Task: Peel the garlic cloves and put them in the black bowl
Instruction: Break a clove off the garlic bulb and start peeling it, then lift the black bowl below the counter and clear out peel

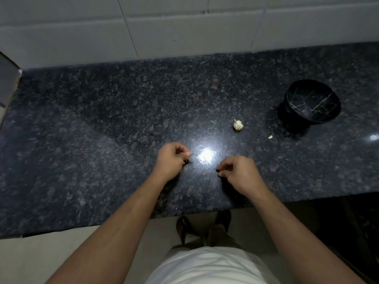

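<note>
Both hands, left hand (171, 159) and right hand (239, 173), are hovering loosely curled and holding nothing I can see, so reaching the garlic bulb (238, 125) beyond the right fingertips (220, 168) is calling for a gentle pinch.

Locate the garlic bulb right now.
Head view: the garlic bulb lies on the granite counter, right of center, beyond the right hand and left of the black bowl, touching neither.

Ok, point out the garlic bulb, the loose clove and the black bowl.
garlic bulb (238, 125): head view, on the middle of its white body.
loose clove (270, 137): head view, on the small pale piece itself.
black bowl (311, 99): head view, on its veined inner wall.
</note>
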